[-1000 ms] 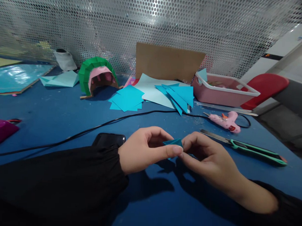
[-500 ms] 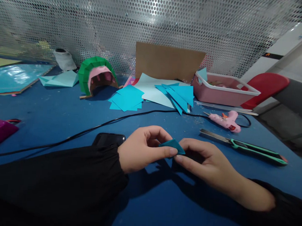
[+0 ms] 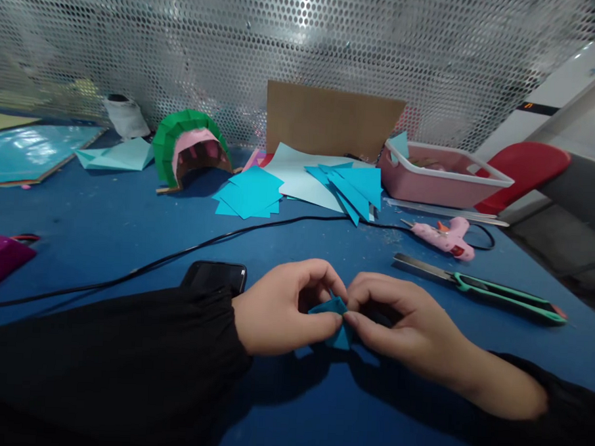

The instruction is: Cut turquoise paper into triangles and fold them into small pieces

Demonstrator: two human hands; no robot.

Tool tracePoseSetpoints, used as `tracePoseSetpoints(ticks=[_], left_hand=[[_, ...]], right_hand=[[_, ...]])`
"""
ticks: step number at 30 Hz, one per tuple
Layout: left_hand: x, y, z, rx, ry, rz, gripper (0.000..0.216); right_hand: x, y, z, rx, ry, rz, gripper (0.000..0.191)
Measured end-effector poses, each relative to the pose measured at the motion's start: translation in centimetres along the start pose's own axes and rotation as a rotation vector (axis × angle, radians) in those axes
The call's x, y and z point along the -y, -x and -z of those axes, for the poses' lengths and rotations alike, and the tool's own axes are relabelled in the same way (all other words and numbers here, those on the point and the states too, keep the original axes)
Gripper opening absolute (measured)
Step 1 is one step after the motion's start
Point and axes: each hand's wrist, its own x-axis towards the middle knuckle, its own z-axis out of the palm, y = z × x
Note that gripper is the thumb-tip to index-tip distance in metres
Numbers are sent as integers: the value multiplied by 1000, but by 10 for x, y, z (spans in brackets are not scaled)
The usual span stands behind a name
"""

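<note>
Between my two hands is a small piece of folded blue paper [image 3: 340, 339], partly covered by my fingers. My left hand [image 3: 294, 308] pinches it from the left with thumb and fingers. From the right, my right hand [image 3: 397, 313] grips the paper's edge between thumb and fingertips. Both hands are just above the blue table [image 3: 289, 407]. A black phone [image 3: 216, 276] lies beside my left wrist. To the right of my right hand rests a green-handled cutter knife [image 3: 506, 296] with its blade out.
A black cable [image 3: 248, 230] crosses the table behind my hands toward a pink glue gun [image 3: 447, 237]. Blue paper squares [image 3: 252, 191], folded blue triangles [image 3: 351, 186], a green paper arch [image 3: 183, 139], a cardboard sheet [image 3: 331, 119] and a pink basket [image 3: 437, 183] stand farther back.
The folded paper has been turned and lowered a little, and a flap now points down toward me. My left hand has dropped slightly; the right hand stays nearly in place.
</note>
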Motion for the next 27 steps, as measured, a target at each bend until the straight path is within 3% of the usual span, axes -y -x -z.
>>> tracePoseSetpoints(ticks=[6, 10, 14, 19, 27], left_hand=[[-3, -1, 1, -173, 4, -62, 23], [-1, -3, 2, -256, 89, -35, 14], [-1, -4, 1, -245, 170, -67, 22], [-3, -3, -1, -207, 228, -7, 30], [0, -4, 1, -126, 237, 35, 30]], right_hand=[[3, 0, 3, -87, -30, -13, 15], [0, 4, 1, -125, -182, -116, 15], [-3, 7, -3, -65, -239, -202, 22], [-1, 4, -2, -253, -83, -108, 10], [2, 5, 0, -308, -60, -16, 1]])
